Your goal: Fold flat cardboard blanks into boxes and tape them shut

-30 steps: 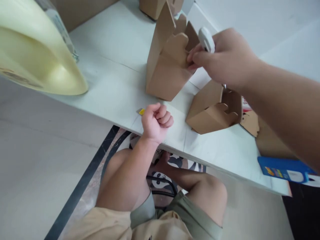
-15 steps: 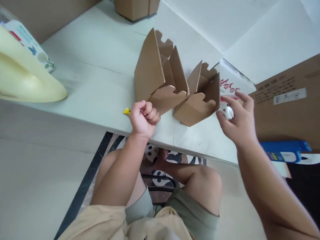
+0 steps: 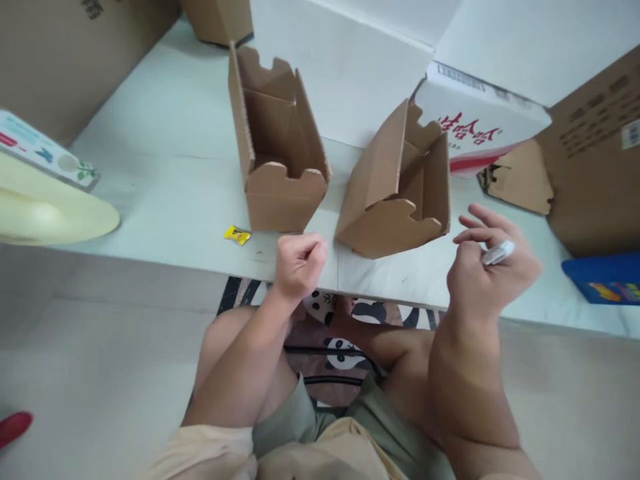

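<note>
My left hand [image 3: 301, 265] is closed in a fist at the table's front edge, just below an open cardboard box [image 3: 287, 207]. Whatever it may hold is hidden. To its left lies a yellow wrapped candy [image 3: 237, 235]. My right hand [image 3: 493, 267] is bent at the wrist, with a small white cylinder-shaped thing [image 3: 499, 253] sticking out between its curled fingers; it looks like the end of a marker, but most of it is covered. A second open cardboard box [image 3: 385, 227], with notched ends, stands to the left of that hand. Neither hand touches a box.
Behind the right-hand box stands a white carton with red lettering [image 3: 480, 127]. Folded cardboard [image 3: 523, 177] leans near a large brown carton [image 3: 595, 147]. A blue package [image 3: 605, 277] lies at the right. A pale yellow rounded object [image 3: 55, 207] and a white package [image 3: 47, 150] are at the left.
The two boxes now stand apart, with a gap between them. My right hand has turned, its wrist bent. My left fist is away from the candy, which now shows fully. The view has shifted.
</note>
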Available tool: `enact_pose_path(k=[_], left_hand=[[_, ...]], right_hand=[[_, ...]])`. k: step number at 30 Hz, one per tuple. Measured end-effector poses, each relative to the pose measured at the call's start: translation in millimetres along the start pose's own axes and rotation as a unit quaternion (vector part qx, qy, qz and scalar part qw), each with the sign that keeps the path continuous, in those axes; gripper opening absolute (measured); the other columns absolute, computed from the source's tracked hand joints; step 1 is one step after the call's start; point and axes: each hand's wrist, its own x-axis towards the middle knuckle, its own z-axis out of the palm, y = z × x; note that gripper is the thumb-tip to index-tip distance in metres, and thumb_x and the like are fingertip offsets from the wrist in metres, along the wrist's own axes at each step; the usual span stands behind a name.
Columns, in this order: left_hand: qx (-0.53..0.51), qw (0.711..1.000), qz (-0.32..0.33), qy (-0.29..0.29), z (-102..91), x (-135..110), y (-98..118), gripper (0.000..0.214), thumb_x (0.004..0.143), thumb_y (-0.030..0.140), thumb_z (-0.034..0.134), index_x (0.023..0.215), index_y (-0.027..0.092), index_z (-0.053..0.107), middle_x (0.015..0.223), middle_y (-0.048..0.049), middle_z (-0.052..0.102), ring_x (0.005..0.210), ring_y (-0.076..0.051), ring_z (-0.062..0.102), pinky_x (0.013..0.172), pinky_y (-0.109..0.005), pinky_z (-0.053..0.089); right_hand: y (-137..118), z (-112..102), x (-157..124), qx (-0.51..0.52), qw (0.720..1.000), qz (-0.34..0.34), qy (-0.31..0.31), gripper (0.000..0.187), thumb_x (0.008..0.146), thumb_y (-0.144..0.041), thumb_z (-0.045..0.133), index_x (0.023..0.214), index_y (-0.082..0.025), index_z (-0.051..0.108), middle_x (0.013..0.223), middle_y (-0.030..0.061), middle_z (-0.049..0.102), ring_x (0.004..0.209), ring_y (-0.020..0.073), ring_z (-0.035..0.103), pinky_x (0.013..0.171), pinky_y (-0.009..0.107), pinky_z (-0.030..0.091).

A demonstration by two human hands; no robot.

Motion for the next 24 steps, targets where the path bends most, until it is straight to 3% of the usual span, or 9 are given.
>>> enact_pose_path(k=[2, 4, 7, 9, 12, 15, 19, 24], left_hand=[[0.034, 0.999, 0.006, -0.001, 7.8, -1, -6, 0.048, 0.093, 0.033, 0.052, 0.054, 0.019, 0.028, 0.049, 0.0044, 0.024, 0.045, -0.008, 0.024, 0.047, -0.028, 0.018], [0.066, 0.997, 0.008, 0.040, 16.4, 1, -12, 0.042, 0.093, 0.036, 0.054, 0.058, 0.019, 0.039, 0.054, 0.0033, 0.035, 0.050, -0.009, 0.034, 0.051, -0.027, 0.027], [0.091, 0.991, 0.018, 0.098, 30.6, 9, -23, 0.025, 0.088, 0.046, 0.063, 0.088, 0.022, 0.062, 0.083, -0.0020, 0.060, 0.079, -0.015, 0.058, 0.072, -0.028, 0.047], [0.085, 0.993, 0.014, 0.079, 40.8, 16, -29, 0.043, 0.083, 0.056, 0.067, 0.114, 0.027, 0.060, 0.114, -0.0061, 0.062, 0.107, -0.021, 0.061, 0.087, -0.033, 0.052], [0.097, 0.995, 0.018, 0.005, 57.8, 23, -34, 0.070, 0.079, 0.068, 0.066, 0.137, 0.034, 0.046, 0.147, -0.0082, 0.048, 0.135, -0.028, 0.051, 0.102, -0.040, 0.051], [0.091, 0.994, 0.015, -0.054, 75.2, 24, -33, 0.076, 0.083, 0.070, 0.061, 0.146, 0.033, 0.038, 0.149, -0.0098, 0.049, 0.136, -0.029, 0.053, 0.109, -0.041, 0.048], [0.070, 0.994, -0.024, -0.085, 94.0, 13, -18, 0.074, 0.085, 0.069, 0.060, 0.147, 0.034, 0.039, 0.148, -0.0092, 0.052, 0.132, -0.028, 0.058, 0.104, -0.038, 0.053], [0.073, 0.985, -0.082, -0.136, 100.8, -28, 18, 0.070, 0.086, 0.068, 0.057, 0.147, 0.039, 0.040, 0.159, -0.0086, 0.042, 0.143, -0.032, 0.048, 0.101, -0.042, 0.054]], right_hand=[[3, -6, -7, 0.022, 1.000, -0.013, -0.010, 0.024, 0.074, -0.010, 0.048, 0.081, -0.021, 0.069, 0.112, 0.0058, 0.072, 0.098, 0.0227, 0.074, 0.089, 0.045, 0.061], [5, -10, -10, 0.035, 0.998, -0.022, -0.051, 0.031, 0.075, -0.012, 0.050, 0.096, -0.022, 0.072, 0.120, 0.0082, 0.070, 0.110, 0.0252, 0.070, 0.096, 0.047, 0.059], [9, -14, -12, 0.043, 0.990, 0.005, -0.132, 0.037, 0.079, -0.017, 0.053, 0.111, -0.025, 0.069, 0.129, 0.0103, 0.067, 0.123, 0.0278, 0.065, 0.103, 0.048, 0.056], [11, -17, -15, 0.055, 0.981, 0.035, -0.182, 0.044, 0.079, -0.017, 0.054, 0.121, -0.027, 0.065, 0.137, 0.0101, 0.064, 0.129, 0.0279, 0.061, 0.104, 0.045, 0.056], [15, -21, -17, 0.087, 0.964, 0.070, -0.242, 0.053, 0.079, -0.016, 0.053, 0.131, -0.029, 0.058, 0.143, 0.0075, 0.061, 0.136, 0.0269, 0.057, 0.100, 0.041, 0.058], [21, -25, -16, 0.116, 0.949, 0.095, -0.276, 0.056, 0.078, -0.016, 0.052, 0.133, -0.029, 0.055, 0.138, 0.0052, 0.065, 0.131, 0.0265, 0.061, 0.093, 0.042, 0.060], [29, -34, -12, 0.111, 0.946, 0.120, -0.279, 0.054, 0.078, -0.014, 0.051, 0.129, -0.030, 0.058, 0.140, 0.0046, 0.065, 0.123, 0.0278, 0.065, 0.088, 0.043, 0.059], [36, -51, -10, 0.083, 0.965, 0.132, -0.210, 0.029, 0.080, -0.014, 0.048, 0.096, -0.028, 0.067, 0.132, 0.0033, 0.070, 0.119, 0.0273, 0.068, 0.085, 0.039, 0.057]])
